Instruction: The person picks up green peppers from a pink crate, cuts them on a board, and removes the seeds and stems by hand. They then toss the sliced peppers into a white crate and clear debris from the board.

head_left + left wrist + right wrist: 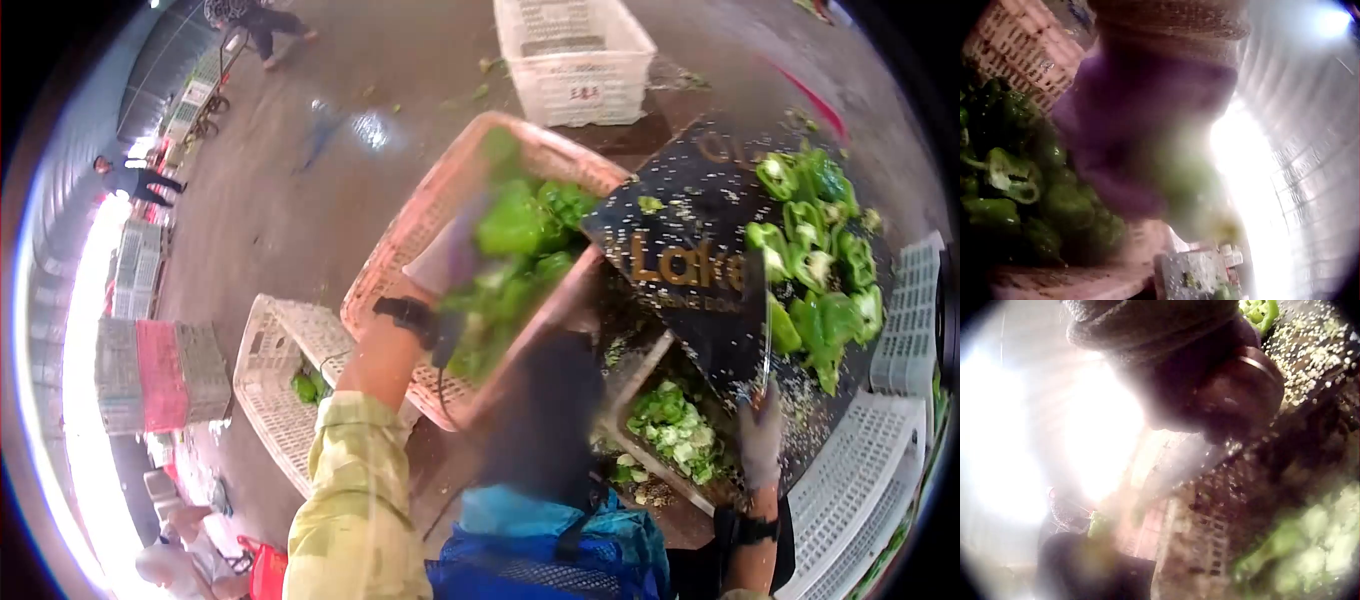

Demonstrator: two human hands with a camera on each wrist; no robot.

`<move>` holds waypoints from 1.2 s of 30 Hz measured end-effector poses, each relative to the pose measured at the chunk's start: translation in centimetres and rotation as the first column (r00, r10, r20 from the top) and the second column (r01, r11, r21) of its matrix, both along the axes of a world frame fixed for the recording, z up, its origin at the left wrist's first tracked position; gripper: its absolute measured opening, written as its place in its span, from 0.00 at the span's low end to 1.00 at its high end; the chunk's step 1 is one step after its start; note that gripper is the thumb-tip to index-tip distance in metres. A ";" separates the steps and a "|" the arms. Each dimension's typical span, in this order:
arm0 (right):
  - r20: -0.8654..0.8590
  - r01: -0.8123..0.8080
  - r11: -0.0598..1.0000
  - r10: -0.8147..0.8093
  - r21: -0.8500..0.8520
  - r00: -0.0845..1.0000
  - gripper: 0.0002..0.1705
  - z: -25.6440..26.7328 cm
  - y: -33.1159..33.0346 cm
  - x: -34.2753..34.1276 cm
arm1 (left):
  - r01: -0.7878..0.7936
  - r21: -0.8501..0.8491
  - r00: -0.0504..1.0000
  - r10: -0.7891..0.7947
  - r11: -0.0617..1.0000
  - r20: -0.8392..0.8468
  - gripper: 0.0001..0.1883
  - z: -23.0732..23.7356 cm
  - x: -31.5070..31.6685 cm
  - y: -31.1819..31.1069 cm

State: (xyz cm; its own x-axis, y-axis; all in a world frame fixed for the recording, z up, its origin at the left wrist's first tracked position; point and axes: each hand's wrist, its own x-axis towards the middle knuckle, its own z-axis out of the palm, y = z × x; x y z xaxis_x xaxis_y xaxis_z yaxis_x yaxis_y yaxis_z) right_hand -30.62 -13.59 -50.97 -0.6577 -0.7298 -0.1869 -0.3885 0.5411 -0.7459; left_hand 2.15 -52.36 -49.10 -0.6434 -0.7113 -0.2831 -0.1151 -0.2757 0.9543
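Observation:
My left hand (450, 250), in a purple-palmed glove, is over the pink crate (400, 235) of green bell peppers (512, 222). In the left wrist view its curled fingers hold a blurred green pepper (1188, 178). My right hand (762, 440), also gloved, grips a knife (766, 330) by its handle (1244, 394), with the blade over a black board (690, 215). Cut green peppers (815, 250) and scattered pale seeds lie on this board. Below the board's near edge, a container (655, 358) holds pale green pepper cores (675, 425).
A white crate (580, 85) stands beyond the board, and another (290, 370) sits left of the pink one with some green inside. Grey-white crates (860, 460) line the right side. Farther left are stacked crates (160, 375) and people on the wet floor.

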 end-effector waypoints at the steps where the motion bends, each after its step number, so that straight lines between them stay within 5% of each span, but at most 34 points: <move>1: 0.130 0.023 1.000 -0.021 -0.012 0.991 0.32 1.8 -0.7 0.6 | -0.035 0.319 0.996 0.059 0.947 -0.064 0.26 3.2 -1.9 1.3; 4: 0.375 0.116 0.971 -0.031 -0.207 0.926 0.26 4.7 -0.6 2.5 | 0.336 0.078 0.940 -0.340 0.938 0.036 0.26 6.9 -7.7 4.8; 5: 0.189 0.038 0.995 -0.020 -0.096 0.982 0.34 3.2 0.8 1.8 | 0.485 -0.020 0.872 -0.482 0.874 0.084 0.28 7.0 -9.4 5.5; 6: 0.321 0.088 0.996 -0.075 -0.027 0.944 0.30 6.3 0.7 2.6 | 0.611 -0.119 0.791 -0.598 0.783 0.131 0.29 7.1 -11.2 6.2; 8: 0.396 0.162 0.987 -0.154 0.012 0.905 0.26 8.8 1.3 3.1 | 0.695 0.130 0.699 -0.707 0.707 0.109 0.34 6.9 -16.6 9.0; 10: 0.360 0.210 0.975 -0.169 -0.077 0.917 0.24 7.7 3.0 2.9 | 0.666 0.062 0.610 -0.591 0.743 0.528 0.40 10.0 -20.4 13.7; 11: 0.271 0.187 0.973 -0.146 -0.132 0.952 0.24 6.5 3.9 2.5 | 0.747 -0.068 0.589 -0.612 0.661 0.529 0.45 4.9 -22.5 13.8; 12: 0.178 0.155 0.972 -0.123 -0.179 0.976 0.25 5.9 4.6 2.3 | 0.695 -0.185 0.649 -0.494 0.695 0.579 0.41 3.7 -23.4 15.5; 14: 0.073 0.129 0.990 -0.125 -0.062 0.989 0.25 7.9 5.0 2.5 | 0.495 -0.274 0.829 -0.355 0.824 0.431 0.35 -0.5 -24.7 16.9; 17: -0.040 0.125 0.992 -0.125 -0.014 0.991 0.25 7.5 5.5 2.8 | 0.208 -0.398 0.968 -0.130 0.893 0.214 0.32 -2.6 -24.3 18.2; 20: -0.067 0.062 0.997 -0.059 0.040 0.996 0.24 9.4 4.9 3.6 | 0.166 -0.177 0.985 -0.172 0.970 -0.018 0.25 -3.0 -23.7 18.1; 25: -0.217 -0.079 0.982 0.117 0.173 0.969 0.24 10.0 5.0 4.2 | 0.168 -0.240 0.983 -0.146 0.956 0.107 0.26 -1.0 -23.6 18.7; 28: -0.146 -0.058 0.947 0.109 0.315 0.983 0.24 11.1 4.0 4.7 | 0.166 -0.291 0.976 -0.115 0.942 0.187 0.25 -0.3 -23.4 18.9; 32: -0.020 -0.121 0.954 0.131 0.273 0.991 0.24 11.5 1.7 2.9 | 0.144 -0.315 0.978 -0.087 0.938 0.189 0.25 -1.2 -23.4 18.7; 36: -0.204 -0.122 0.958 0.177 0.259 0.963 0.24 5.8 -1.6 2.0 | 0.102 -0.403 0.989 -0.048 0.910 0.141 0.25 -2.9 -23.4 18.9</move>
State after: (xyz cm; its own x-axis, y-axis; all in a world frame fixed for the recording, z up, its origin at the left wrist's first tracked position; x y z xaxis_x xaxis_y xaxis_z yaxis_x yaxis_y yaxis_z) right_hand -28.66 -15.15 -45.22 -0.5896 -0.7738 -0.2315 -0.6200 0.6173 -0.4843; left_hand -21.22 -33.41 -52.05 -0.6779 -0.7326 -0.0604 -0.2460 0.1487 0.9578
